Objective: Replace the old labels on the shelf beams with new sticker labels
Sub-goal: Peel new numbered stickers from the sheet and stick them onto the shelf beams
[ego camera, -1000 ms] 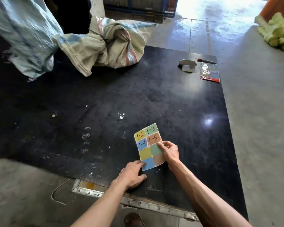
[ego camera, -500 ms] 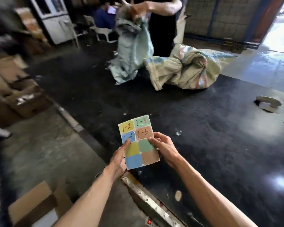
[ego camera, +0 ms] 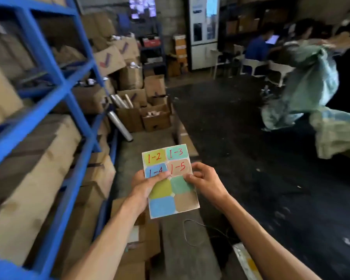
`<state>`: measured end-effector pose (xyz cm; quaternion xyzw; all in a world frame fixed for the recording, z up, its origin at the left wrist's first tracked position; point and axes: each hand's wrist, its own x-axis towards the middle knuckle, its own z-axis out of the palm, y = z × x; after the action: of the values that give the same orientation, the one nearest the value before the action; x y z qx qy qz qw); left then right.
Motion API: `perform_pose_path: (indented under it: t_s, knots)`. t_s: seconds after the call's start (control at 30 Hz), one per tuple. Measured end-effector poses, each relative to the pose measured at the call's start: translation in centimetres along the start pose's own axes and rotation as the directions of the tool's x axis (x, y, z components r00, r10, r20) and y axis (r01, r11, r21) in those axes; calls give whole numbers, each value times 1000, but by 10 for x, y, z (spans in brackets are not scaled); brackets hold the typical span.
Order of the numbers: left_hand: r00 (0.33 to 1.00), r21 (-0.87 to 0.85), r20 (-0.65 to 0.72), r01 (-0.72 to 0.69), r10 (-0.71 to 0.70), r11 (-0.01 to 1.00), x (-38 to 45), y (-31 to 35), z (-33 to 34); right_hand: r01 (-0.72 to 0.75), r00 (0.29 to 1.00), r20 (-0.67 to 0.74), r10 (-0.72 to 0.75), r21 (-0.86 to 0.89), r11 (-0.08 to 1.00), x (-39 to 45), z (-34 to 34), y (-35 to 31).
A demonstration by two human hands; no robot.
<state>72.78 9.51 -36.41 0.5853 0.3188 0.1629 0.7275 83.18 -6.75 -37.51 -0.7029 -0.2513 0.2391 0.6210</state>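
Hands hold a sticker sheet (ego camera: 171, 181) up in mid-air, in front of the body, above a concrete floor (ego camera: 148, 142). The left hand (ego camera: 144, 183) pinches the sheet's left edge, thumb lying across the blue label marked 1-4. The right hand (ego camera: 205, 179) pinches the right edge, fingers curled beside the tan label marked 1-5. The sheet carries eight coloured labels in two columns (the top four read 1-2, 1-3, 1-4, 1-5; the lower four are blank). To the left stands a blue rack (ego camera: 55, 77) whose shelves hold boxes (ego camera: 32, 170); more boxes are stacked at its far end. On the right lies a dark mat (ego camera: 261, 168) with pale sacks (ego camera: 311, 93) on it, blurred.
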Motion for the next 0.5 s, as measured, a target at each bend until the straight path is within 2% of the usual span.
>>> perform_pose_path:
  t_s: [0.2, 0.3, 0.4, 0.5]
  knots:
    - [979, 69, -183, -82, 94, 994, -6, 45, -98, 108, 972, 208, -106, 3, 994, 35, 94, -47]
    - [955, 86, -253, -137, 155, 987, -12, 69, -140, 263, 953, 176, -246, -78, 962, 52, 139, -72]
    - [932, 124, -284, -197, 225, 973, -21, 92, -177, 478, 879, 118, -463, -214, 852, 71, 185, -96]
    - [904, 148, -310, -261, 295, 954, -30, 113, -213, 606, 788, 146, -598, -355, 712, 89, 232, -118]
